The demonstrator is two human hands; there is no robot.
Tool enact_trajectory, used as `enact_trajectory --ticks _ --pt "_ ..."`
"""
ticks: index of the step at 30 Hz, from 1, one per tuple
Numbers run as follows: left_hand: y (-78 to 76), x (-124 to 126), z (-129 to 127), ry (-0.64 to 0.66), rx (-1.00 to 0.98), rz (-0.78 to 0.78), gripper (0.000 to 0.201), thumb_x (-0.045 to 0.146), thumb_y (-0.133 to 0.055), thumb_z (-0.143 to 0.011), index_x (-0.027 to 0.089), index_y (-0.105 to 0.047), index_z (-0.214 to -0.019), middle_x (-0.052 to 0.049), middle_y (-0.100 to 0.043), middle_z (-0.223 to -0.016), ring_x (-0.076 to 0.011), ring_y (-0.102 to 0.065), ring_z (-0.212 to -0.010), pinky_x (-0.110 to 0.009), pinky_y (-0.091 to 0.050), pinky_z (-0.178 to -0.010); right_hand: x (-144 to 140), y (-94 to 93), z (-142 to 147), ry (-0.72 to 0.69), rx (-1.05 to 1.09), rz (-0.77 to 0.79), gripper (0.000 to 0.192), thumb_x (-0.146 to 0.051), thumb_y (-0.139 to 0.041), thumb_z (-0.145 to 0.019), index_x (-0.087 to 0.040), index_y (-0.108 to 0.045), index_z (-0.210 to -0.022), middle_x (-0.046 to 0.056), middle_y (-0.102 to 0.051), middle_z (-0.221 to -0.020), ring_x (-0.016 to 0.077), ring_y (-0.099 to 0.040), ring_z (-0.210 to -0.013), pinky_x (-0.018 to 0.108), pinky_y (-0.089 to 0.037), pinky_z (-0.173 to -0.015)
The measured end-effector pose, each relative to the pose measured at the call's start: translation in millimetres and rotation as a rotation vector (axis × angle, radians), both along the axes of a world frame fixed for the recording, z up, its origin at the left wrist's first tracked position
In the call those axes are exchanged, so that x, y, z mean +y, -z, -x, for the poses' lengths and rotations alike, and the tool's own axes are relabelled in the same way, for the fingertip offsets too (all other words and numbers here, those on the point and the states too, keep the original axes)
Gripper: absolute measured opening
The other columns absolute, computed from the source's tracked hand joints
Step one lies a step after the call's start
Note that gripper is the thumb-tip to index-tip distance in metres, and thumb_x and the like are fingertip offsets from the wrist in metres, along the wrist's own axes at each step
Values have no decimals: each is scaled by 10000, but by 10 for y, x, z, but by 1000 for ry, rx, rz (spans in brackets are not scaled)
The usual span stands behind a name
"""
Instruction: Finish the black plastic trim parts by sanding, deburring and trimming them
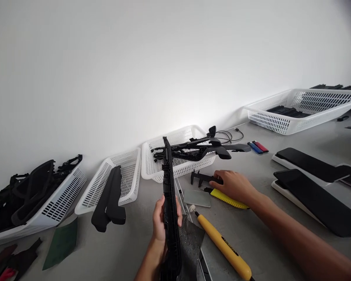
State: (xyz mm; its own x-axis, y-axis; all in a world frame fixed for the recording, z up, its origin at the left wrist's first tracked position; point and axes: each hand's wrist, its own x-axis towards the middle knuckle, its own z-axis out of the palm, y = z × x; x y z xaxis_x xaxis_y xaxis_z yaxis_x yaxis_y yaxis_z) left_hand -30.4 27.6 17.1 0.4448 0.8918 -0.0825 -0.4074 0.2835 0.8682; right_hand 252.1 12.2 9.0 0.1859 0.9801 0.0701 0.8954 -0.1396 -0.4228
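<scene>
My left hand (159, 218) is wrapped round a long black plastic trim piece (170, 187), held upright with its ribbed side facing me. Farther right, my right hand (235, 185) grips the end of a black caliper (203, 178), whose jaws point left. Just below that hand lies a yellow utility knife (226, 198) with a ridged edge. A yellow-handled tool (224, 246) with a small pale tip rests between my arms. Beside it are a grey flat block (197, 198) and a dark sheet (191, 238), partly behind the trim piece.
White baskets (136, 171) stand along the wall, several holding black parts. Long dark trim pieces (108, 207) lean out of one. At right lie dark padded panels (318, 203), with blue and red lighters (257, 147) behind. A green sheet (61, 242) lies at left.
</scene>
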Motion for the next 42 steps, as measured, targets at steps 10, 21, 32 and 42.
enact_trajectory --ticks 10,21,32,42 --pt "49 6 -32 -82 -1 147 521 644 -723 -870 125 -721 -902 7 -634 -599 -99 -537 -419 -207 -385 -424 -1 -2 22 -52 -45 -72 242 -417 -611 -993 -208 -733 -1009 133 -761 -1043 338 -699 -1067 384 -514 -789" --pt "-302 -37 59 -299 101 -114 552 692 -879 -770 172 -771 -921 61 -517 -572 -86 -438 -461 -206 -379 -430 -174 -251 136 -280 114 111 205 -264 -655 -870 -228 -736 -1055 96 -766 -1067 286 -711 -917 351 -455 -747" --pt "-939 -318 362 -401 187 -396 486 628 -706 -970 170 -708 -808 -110 -808 -774 -233 -757 -633 -260 -513 -493 -608 -93 68 -163 18 191 561 -266 -584 -927 -280 -686 -1479 112 -747 -1372 356 -730 -1184 400 -557 -934" --pt "-314 -300 461 70 -273 -5 484 525 -866 -863 205 -749 -1208 -179 -825 -1130 -351 -816 -967 -359 -677 -609 -775 50 -12 -103 580 -60 556 -606 -671 -876 -254 -800 -1286 80 -770 -928 247 -671 -740 321 -534 -645"
